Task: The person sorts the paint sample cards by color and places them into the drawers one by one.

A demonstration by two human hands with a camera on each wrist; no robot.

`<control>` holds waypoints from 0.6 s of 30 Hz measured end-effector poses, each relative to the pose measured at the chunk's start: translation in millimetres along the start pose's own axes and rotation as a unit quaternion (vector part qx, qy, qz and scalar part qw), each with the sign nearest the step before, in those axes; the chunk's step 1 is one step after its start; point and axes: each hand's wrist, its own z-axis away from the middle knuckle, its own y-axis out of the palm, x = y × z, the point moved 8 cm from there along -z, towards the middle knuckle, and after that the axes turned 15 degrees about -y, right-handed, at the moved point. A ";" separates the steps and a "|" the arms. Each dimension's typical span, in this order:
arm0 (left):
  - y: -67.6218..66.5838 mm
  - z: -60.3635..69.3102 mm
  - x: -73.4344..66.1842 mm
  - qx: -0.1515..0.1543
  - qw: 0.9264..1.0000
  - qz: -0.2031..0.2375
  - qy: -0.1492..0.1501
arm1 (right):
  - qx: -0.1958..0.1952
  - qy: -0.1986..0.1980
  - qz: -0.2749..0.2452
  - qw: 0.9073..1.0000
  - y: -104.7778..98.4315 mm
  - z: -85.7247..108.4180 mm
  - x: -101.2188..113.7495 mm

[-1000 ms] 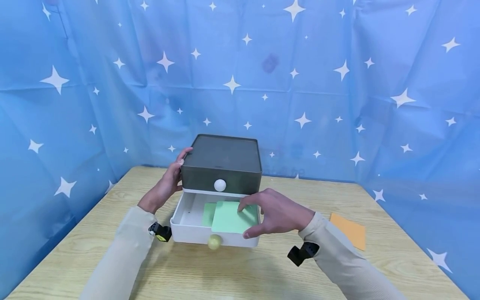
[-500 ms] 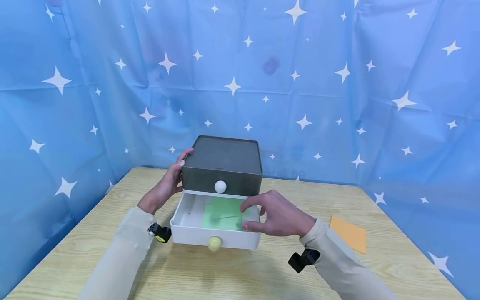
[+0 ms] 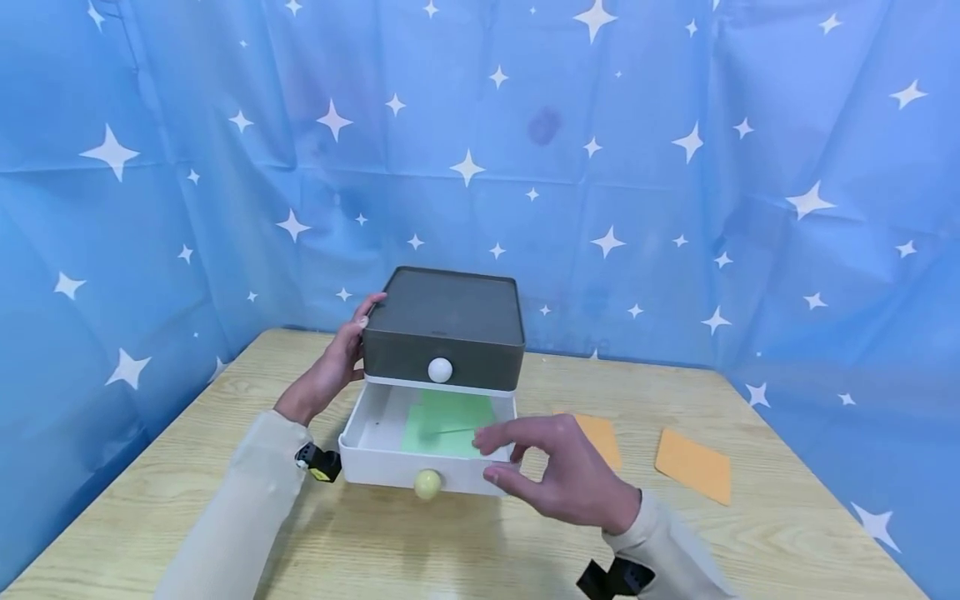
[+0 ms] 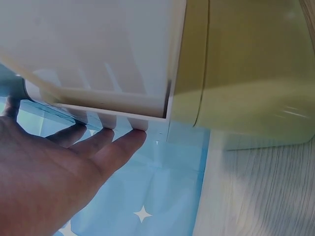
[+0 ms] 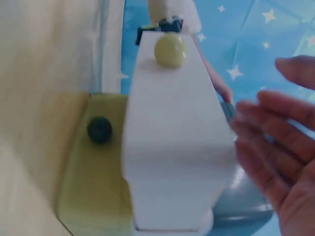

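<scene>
Touching one side of a dark-grey, boxy plastic drawer unit, a left hand rests straight-fingered; an unladen right hand, thumb and fingers apart, hovers near the pulled-out white plastic drawer containing green paper sheets. Handling paper seems the current step; moving on probably calls for fingers clear of the drawer.

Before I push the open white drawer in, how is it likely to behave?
The white drawer should feel stiff: its walls stand straight. It's probably light to push, since the only contents I can see are thin green sheets. The stack might shift too, though the left hand against its side could steady it.
</scene>
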 end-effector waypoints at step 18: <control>0.7 0.4 0.7 0.003 1.000 -0.001 0.002 | 0.120 0.031 -0.028 0.992 76.6 8.4 26.0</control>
